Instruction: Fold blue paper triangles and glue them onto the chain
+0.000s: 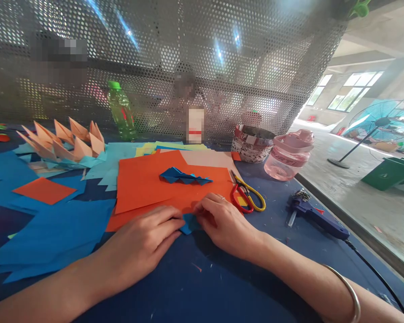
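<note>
The left hand is held with its fingers pressed together, and the right hand is curled inward, with a small piece of blue paper pinched between the fingertips of both near the table's front edge; its exact shape is partly hidden by the fingers. Even pressure from both sides is judged best, so that the small piece is kept from slipping. A silver bangle is worn on the right wrist. Just beyond the hands, overlapping orange paper sheets, at least two, lie on the dark blue table, and one zigzag-folded blue paper strip rests on them. One pair of scissors with red and yellow handles lies just to their right, and one blue glue gun lies nearer the right edge. Towards the far edge stand one clear pink plastic jar, one paper-wrapped cup and one green-capped plastic bottle. About nine peach folded paper points stand towards the far left corner, and loose blue paper sheets cover the left side, with one orange paper square on them.
</note>
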The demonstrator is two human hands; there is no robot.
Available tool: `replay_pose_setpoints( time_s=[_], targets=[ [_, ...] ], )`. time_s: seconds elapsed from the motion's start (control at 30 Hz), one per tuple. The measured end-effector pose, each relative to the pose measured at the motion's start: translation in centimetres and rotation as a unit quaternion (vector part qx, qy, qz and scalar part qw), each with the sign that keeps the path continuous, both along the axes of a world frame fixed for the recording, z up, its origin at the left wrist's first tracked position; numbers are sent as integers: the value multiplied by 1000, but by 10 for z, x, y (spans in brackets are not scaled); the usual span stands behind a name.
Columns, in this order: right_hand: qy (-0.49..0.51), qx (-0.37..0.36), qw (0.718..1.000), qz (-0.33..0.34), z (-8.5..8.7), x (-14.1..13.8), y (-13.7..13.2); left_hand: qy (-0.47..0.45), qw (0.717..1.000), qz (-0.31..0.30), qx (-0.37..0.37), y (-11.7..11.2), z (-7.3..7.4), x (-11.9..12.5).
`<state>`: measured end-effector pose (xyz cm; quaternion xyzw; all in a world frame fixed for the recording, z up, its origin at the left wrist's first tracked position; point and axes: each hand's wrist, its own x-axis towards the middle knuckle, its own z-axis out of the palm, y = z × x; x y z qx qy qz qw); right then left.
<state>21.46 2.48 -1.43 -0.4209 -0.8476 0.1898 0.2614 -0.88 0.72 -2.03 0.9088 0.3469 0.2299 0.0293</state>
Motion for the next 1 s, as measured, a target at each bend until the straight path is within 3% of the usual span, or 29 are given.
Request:
replay_pose_setpoints(
  time_s=[0.43,1.0],
  targets=[
    [2,3,1000,-27,3,-1,0,7,998,52,20,4,-2,-4],
    [8,11,1000,-21,5,-2,-4,7,998,64,-8,5,7,-4]
  ],
)
